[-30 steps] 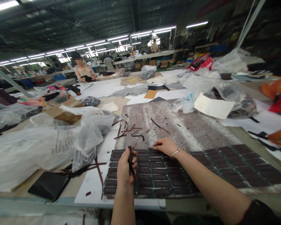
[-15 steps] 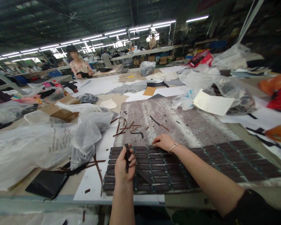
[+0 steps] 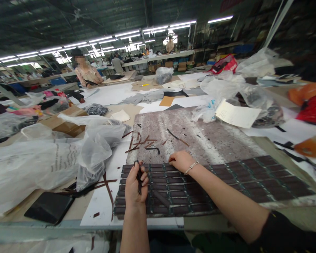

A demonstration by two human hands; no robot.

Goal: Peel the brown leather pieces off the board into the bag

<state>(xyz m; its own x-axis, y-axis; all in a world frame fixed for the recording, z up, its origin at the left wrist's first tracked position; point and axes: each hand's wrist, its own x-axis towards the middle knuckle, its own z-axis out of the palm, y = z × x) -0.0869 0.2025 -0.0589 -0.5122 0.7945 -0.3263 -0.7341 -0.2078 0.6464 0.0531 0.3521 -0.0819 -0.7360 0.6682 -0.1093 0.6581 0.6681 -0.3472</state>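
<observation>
My left hand [image 3: 133,188] is closed around a few dark strips [image 3: 139,178], held upright above the left part of the laid-out rows. Dark brown strips [image 3: 205,191] lie side by side in rows and columns along the near side of a mottled board [image 3: 171,124], with greenish lines between the columns. At the back edge of these rows, my right hand [image 3: 183,161] has its fingertips pinched together, touching down there. Whatever is between those fingertips is hidden. One loose dark strip [image 3: 161,199] lies slantwise on top of the rows.
Thin brown and black scraps [image 3: 144,142] are scattered on the board. To the left are clear plastic bags [image 3: 94,147] and a flat black object [image 3: 49,207]. A paper sheet [image 3: 237,114] rests against bags at right. Across the tables stands another person [image 3: 88,73].
The whole view has shifted slightly. Both hands stay at about the same places on the rows, and the strips in my left hand tilt a little more. The far person's hands have moved.
</observation>
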